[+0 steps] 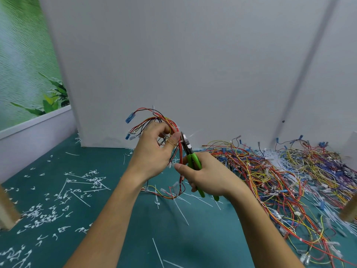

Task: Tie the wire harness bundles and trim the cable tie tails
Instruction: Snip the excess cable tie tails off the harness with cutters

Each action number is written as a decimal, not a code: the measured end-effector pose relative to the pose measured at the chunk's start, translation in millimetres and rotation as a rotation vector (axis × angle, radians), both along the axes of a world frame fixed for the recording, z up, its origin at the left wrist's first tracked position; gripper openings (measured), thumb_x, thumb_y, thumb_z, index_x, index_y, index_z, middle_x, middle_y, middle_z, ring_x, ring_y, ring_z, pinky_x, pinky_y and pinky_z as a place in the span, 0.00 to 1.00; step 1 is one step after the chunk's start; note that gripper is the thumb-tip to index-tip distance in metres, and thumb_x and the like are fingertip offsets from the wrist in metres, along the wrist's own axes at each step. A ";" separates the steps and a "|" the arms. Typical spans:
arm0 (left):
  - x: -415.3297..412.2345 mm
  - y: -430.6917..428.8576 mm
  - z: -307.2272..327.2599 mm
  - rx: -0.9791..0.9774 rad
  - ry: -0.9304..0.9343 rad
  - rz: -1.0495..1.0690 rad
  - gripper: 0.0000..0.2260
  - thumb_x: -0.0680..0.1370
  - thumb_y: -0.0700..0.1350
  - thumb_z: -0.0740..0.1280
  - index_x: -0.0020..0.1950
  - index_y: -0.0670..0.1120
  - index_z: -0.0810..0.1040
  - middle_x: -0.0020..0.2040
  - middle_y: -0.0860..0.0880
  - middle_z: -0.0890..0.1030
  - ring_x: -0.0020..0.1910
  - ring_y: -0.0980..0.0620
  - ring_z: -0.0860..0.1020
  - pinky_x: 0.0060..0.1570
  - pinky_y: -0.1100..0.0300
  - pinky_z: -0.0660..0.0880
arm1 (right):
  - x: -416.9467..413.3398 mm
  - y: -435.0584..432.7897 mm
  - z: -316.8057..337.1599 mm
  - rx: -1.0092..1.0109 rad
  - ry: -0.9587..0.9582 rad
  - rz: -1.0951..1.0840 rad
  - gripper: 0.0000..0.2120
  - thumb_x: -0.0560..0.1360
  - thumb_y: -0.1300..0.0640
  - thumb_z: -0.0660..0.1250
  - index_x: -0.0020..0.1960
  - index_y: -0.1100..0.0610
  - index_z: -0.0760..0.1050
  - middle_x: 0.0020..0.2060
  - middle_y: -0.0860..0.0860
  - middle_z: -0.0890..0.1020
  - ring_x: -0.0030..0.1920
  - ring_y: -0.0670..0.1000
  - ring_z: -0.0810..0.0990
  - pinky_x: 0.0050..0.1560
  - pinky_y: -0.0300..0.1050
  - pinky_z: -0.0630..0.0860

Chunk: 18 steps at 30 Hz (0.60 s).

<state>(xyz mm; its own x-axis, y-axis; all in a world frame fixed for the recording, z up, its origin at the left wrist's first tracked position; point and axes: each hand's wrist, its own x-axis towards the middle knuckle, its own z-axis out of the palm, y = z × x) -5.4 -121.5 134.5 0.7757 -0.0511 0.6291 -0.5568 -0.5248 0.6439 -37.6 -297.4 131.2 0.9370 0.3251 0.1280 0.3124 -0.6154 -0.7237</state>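
- The left hand [154, 151] grips the wire harness bundle [166, 118], thumb pinching it, held up at centre above the green mat [116, 190].
- The right hand [206, 176] has its fingers curled round the green-handled cutters [191, 151], whose blades are at the white cable tie tail [194, 134].
- A pile of loose harnesses [280, 180] lies to the right, and trimmed tie scraps [44, 213] lie to the left.

A white panel [193, 64] stood behind the fingers [154, 130]. A teal mat [108, 167] lay under them. Far to their left hung a green plant picture [25, 74], and a brown post [7, 209] stood lower left.
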 end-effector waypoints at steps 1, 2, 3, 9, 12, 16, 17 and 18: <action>-0.1 0.1 0.1 -0.004 0.001 -0.002 0.08 0.81 0.52 0.67 0.48 0.48 0.79 0.49 0.51 0.78 0.52 0.54 0.75 0.46 0.63 0.70 | 0.0 0.2 -0.4 -0.003 -0.012 -0.012 0.15 0.81 0.42 0.67 0.47 0.54 0.76 0.34 0.55 0.82 0.34 0.57 0.86 0.41 0.62 0.84; 0.0 0.1 0.2 -0.010 0.001 -0.005 0.08 0.81 0.51 0.67 0.48 0.48 0.79 0.49 0.51 0.79 0.52 0.54 0.75 0.46 0.64 0.70 | 0.4 0.7 -0.9 -0.008 -0.028 -0.026 0.15 0.82 0.42 0.66 0.46 0.53 0.76 0.34 0.55 0.82 0.33 0.58 0.85 0.40 0.62 0.84; -0.1 0.5 0.3 -0.017 0.002 -0.010 0.08 0.82 0.51 0.67 0.48 0.48 0.79 0.49 0.51 0.79 0.52 0.53 0.76 0.46 0.64 0.70 | 0.6 1.1 -1.3 -0.014 -0.044 -0.038 0.15 0.82 0.42 0.66 0.46 0.53 0.77 0.35 0.57 0.82 0.33 0.59 0.85 0.40 0.61 0.84; 0.9 1.2 0.4 -0.023 -0.004 -0.016 0.08 0.82 0.50 0.67 0.47 0.47 0.79 0.48 0.50 0.79 0.51 0.52 0.76 0.47 0.61 0.71 | 2.1 2.1 -3.0 0.003 -0.056 -0.052 0.15 0.81 0.42 0.67 0.46 0.53 0.78 0.37 0.58 0.84 0.32 0.59 0.84 0.38 0.62 0.84; 1.2 0.8 0.3 -0.019 -0.006 -0.011 0.08 0.82 0.50 0.67 0.47 0.47 0.79 0.48 0.50 0.79 0.51 0.53 0.76 0.47 0.63 0.71 | 3.1 2.8 -4.2 0.034 -0.033 -0.040 0.17 0.81 0.42 0.67 0.46 0.56 0.77 0.36 0.60 0.84 0.33 0.59 0.85 0.40 0.63 0.84; 0.8 1.3 0.5 -0.011 -0.009 -0.005 0.08 0.81 0.50 0.67 0.48 0.47 0.79 0.48 0.50 0.79 0.51 0.53 0.76 0.46 0.63 0.70 | 3.3 3.1 -4.2 0.012 -0.030 -0.006 0.16 0.81 0.42 0.67 0.45 0.54 0.76 0.36 0.58 0.84 0.36 0.57 0.86 0.45 0.62 0.84; 0.7 1.2 0.5 -0.009 -0.008 -0.006 0.08 0.81 0.50 0.67 0.48 0.47 0.79 0.48 0.50 0.79 0.51 0.53 0.76 0.46 0.63 0.70 | 3.3 2.7 -4.0 0.004 -0.031 -0.005 0.16 0.81 0.42 0.67 0.46 0.54 0.76 0.36 0.57 0.84 0.36 0.56 0.86 0.45 0.61 0.84; 0.7 1.0 0.6 -0.008 -0.006 -0.007 0.08 0.81 0.50 0.67 0.48 0.47 0.79 0.48 0.50 0.79 0.51 0.53 0.76 0.46 0.63 0.70 | 3.4 2.5 -4.0 -0.002 -0.032 -0.007 0.15 0.82 0.42 0.66 0.46 0.53 0.76 0.35 0.55 0.84 0.35 0.56 0.86 0.44 0.61 0.84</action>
